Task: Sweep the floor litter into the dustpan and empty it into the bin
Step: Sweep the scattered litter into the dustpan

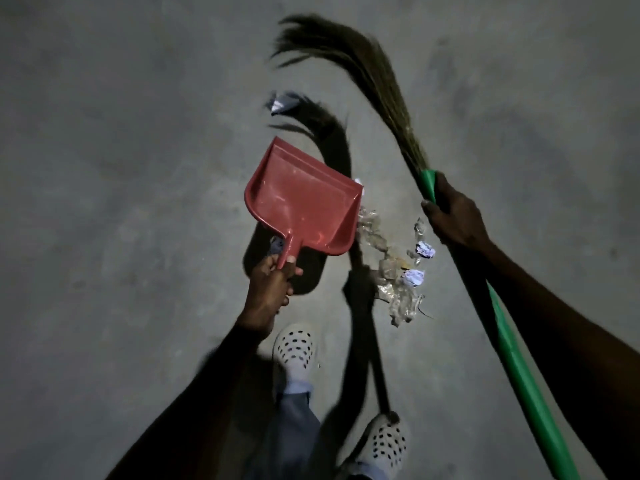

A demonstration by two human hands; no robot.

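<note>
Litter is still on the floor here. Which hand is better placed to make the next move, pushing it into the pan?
Right. The right hand grips the broom beside the litter. The left hand only holds the empty dustpan, raised off the floor.

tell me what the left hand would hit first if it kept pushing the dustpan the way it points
Probably bare floor: the left hand aims the dustpan up-left, and the litter lies off to its right. Height is unclear.

arms: bare, no sleeves seen | legs: blue-grey trousers [294, 431] | feet: white perforated clogs [294, 348]
</note>
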